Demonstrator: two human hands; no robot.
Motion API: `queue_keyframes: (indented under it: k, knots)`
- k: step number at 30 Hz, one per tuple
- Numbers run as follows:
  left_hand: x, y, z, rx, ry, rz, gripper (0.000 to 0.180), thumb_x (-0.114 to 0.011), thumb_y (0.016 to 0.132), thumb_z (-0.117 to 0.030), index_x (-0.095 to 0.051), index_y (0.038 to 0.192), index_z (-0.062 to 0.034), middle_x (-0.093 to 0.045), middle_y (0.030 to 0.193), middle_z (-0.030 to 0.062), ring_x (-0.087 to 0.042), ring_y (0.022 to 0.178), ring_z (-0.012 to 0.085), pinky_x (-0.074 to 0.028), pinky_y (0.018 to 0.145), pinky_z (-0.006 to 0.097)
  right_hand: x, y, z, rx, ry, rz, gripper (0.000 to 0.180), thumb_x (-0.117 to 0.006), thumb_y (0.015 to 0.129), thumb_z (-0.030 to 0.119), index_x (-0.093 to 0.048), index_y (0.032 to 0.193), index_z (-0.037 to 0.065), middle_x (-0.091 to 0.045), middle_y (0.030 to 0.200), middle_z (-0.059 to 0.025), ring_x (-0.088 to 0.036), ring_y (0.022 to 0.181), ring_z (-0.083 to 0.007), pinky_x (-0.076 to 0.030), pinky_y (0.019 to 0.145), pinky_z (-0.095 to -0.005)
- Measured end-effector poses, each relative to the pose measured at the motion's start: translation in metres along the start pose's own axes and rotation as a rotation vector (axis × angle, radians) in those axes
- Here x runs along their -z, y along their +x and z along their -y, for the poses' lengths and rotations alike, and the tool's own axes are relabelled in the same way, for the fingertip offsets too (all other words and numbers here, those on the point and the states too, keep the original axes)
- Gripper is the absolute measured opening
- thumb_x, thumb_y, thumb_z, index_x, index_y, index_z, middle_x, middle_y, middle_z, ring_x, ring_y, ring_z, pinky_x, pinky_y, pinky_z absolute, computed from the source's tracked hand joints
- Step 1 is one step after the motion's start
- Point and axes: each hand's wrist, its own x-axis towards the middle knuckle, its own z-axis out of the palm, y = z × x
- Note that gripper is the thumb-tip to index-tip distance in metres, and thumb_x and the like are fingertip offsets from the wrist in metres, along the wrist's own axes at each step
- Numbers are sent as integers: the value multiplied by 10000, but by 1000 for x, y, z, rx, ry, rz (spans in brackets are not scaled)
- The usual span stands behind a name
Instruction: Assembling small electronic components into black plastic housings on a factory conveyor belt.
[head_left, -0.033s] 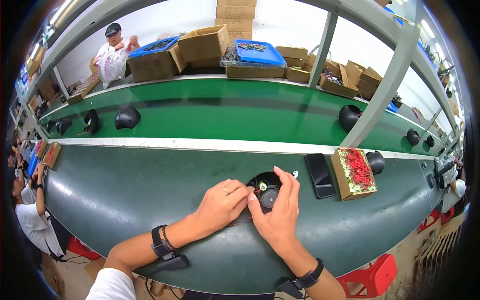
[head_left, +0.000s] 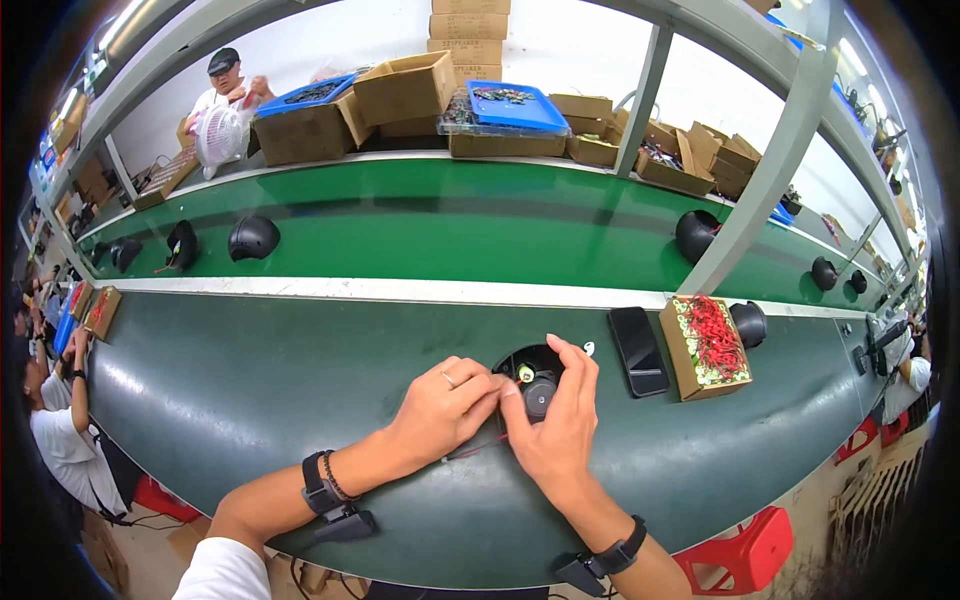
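Note:
A black rounded shell (head_left: 512, 358) lies open side up on the dark green bench. Inside it sit a dark round speaker-like part (head_left: 541, 396) and a small pale green-yellow round piece (head_left: 525, 373). My right hand (head_left: 556, 425) wraps the shell's right side, its thumb pressed at the near rim. My left hand (head_left: 447, 402) is pinched at the left rim; whatever lies between its fingertips is hidden. A thin reddish wire (head_left: 472, 452) trails onto the bench below my hands.
To the right lie a black phone (head_left: 639, 350) and a cardboard box of red-wired parts (head_left: 712, 345), with another black shell (head_left: 749, 324) behind. Beyond the pale rail, a green conveyor (head_left: 450, 215) carries several black shells. A grey post (head_left: 770, 160) rises at right.
The trailing wire shows more plainly below my hands and has shifted slightly. Both hands stay in nearly the same place on the shell.

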Motion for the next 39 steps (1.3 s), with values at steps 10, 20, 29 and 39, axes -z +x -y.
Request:
queue_keyframes:
  k: [10, 20, 29, 39]
  knots:
    - [-9, 25, 34, 410, -1131, 439, 811, -725, 1003, -125, -289, 1683, -46, -354, 1696, 138, -391, 1546, 273, -296, 1294, 450, -1, 6, -11, -50, 81, 14, 704, -849, 826, 242, -550, 1437, 59, -592, 1355, -182, -645, 1197, -387, -544, 998, -486]
    - [-13, 30, 37, 484, -1105, 198, 780, -786, 971, -114, -398, 1633, 22, -492, 1612, 170, -437, 1510, 265, -307, 1274, 427, 16, 8, -23, 45, -98, 78, 1077, -967, 716, 319, -381, 1566, 14, -341, 1576, -274, -433, 1395, -456, -398, 1151, -572]
    - [-13, 29, 27, 288, -652, -137, 767, -821, 931, -48, -457, 1606, -54, -459, 1560, 131, -549, 1409, 272, -602, 1074, 400, 17, 12, -20, -76, 296, 36, 121, -808, 948, 66, -789, 1032, -20, -769, 889, -121, -722, 700, -168, -586, 667, -304]
    - [-14, 23, 7, -5, -199, -263, 836, -806, 974, -201, -333, 1633, 3, -413, 1591, 209, -458, 1480, 338, -389, 1222, 454, 6, -1, -5, -577, 799, 137, 140, -787, 976, 95, -750, 981, -40, -757, 825, -75, -689, 699, -78, -570, 651, -271]
